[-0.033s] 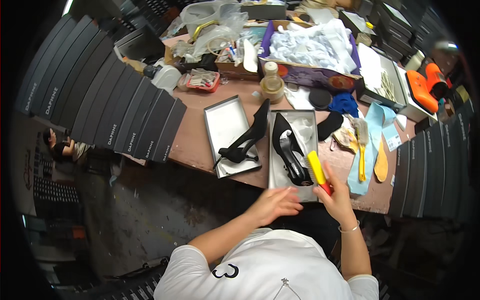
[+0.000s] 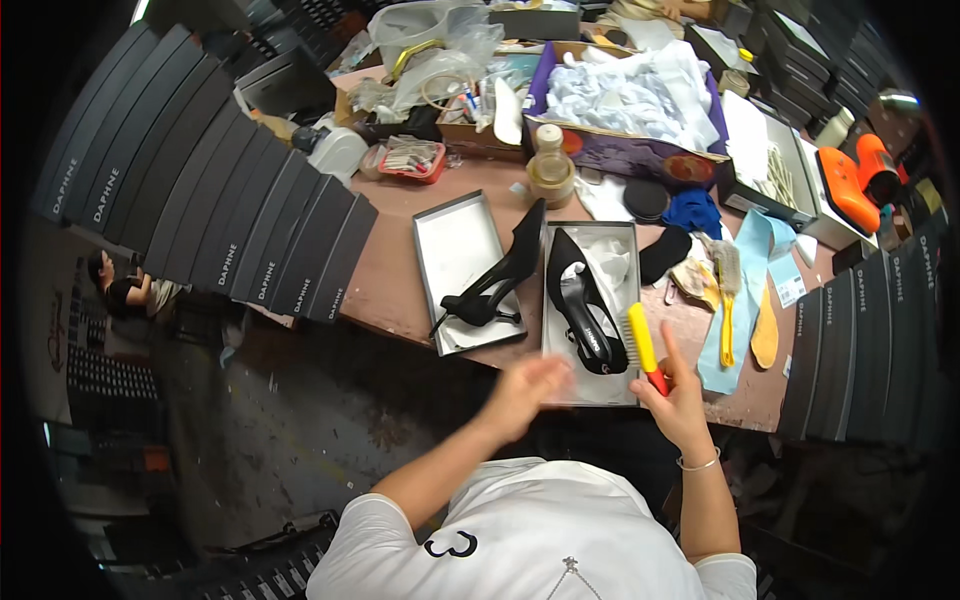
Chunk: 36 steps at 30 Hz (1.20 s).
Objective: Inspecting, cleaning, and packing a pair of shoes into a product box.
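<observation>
My right hand (image 2: 678, 398) is closed on a brush (image 2: 645, 345) with a yellow and red handle, its index finger raised. The bristles face a black slingback heel (image 2: 585, 310) lying in a grey shoebox (image 2: 592, 392) beside white tissue. At the box's near left corner is my left hand (image 2: 530, 392), fingers stretched out and blurred at the tips, with nothing visible in them. To the left, the matching black heel (image 2: 490, 285) leans across the grey box lid (image 2: 447, 228), its toe toward the glass bottle.
Stacks of dark shoeboxes flank the table at left (image 2: 215, 190) and right (image 2: 870, 340). Farther back are a glass bottle (image 2: 551, 172), a purple box (image 2: 630, 155) of white tissue and a red tray (image 2: 412, 160). Another brush (image 2: 727, 300) lies on blue cloth at right.
My left hand has pulled back leftward, away from the near end of the shoebox, and its fingers have blurred. My right hand still grips the brush at nearly the same place.
</observation>
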{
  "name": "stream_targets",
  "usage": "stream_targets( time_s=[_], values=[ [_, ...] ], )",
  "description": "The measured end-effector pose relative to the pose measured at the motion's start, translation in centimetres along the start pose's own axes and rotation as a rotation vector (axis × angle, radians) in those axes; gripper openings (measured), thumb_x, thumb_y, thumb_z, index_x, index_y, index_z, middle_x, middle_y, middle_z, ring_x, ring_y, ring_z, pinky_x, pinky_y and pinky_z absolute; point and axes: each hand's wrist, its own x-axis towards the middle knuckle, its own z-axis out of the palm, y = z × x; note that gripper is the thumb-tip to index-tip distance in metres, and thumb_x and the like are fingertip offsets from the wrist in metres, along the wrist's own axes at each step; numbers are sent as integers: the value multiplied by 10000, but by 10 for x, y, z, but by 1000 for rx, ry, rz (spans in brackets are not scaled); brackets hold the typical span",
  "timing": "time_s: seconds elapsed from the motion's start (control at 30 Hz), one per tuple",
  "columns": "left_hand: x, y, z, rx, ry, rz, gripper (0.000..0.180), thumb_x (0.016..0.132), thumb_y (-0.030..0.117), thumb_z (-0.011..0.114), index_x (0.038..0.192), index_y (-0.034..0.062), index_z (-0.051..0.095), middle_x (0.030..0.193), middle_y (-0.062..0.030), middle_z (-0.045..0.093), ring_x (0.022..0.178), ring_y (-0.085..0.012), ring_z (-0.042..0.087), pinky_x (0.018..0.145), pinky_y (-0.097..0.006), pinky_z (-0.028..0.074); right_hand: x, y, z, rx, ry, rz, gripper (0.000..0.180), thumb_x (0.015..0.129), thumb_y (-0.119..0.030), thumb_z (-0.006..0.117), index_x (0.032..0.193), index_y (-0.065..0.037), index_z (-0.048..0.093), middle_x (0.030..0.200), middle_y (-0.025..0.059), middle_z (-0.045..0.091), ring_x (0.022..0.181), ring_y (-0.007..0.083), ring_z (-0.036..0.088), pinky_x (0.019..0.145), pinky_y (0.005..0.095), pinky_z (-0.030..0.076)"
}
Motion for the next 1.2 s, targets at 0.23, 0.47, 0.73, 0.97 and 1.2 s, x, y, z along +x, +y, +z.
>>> stream_targets(
  time_s=[0.23,0.47,0.73,0.97,1.2],
  values=[
    [39,50,-158,1453,228,215,419,749,284,758,1031,7,619,1248,-157,531,1275,-374,400,1106,-569,201,14,-10,67,728,-226,407,207,915,-103,584,1094,-52,494,688,-6,460,449,74,424,391,215,336],
    [-2,95,-85,1652,244,902,104,766,103,663,850,68,611,923,-69,587,1093,-265,530,992,-504,374,51,-23,119,1085,-293,554,401,901,-346,666,1130,-74,482,977,62,603,494,81,480,387,214,355],
    [-29,70,-47,1051,455,1098,478,793,132,711,1231,30,549,1319,-200,470,1294,-347,406,1078,-468,329,96,-47,122,1206,21,460,110,861,-109,651,854,-73,548,724,9,551,491,75,458,416,209,375],
    [-25,32,-57,-639,-238,-94,820,913,693,317,1336,1,437,1239,-253,541,1164,-408,542,984,-485,450,100,-66,88,648,-182,291,127,824,-21,643,931,-22,575,703,26,552,466,86,482,402,221,361],
    [-21,25,-45,-621,-208,-209,742,911,648,411,1344,48,468,1297,-212,536,1187,-452,517,988,-565,423,94,-92,76,200,-551,-21,306,729,-87,685,995,29,587,773,73,616,636,139,571,576,288,478]
  ],
)
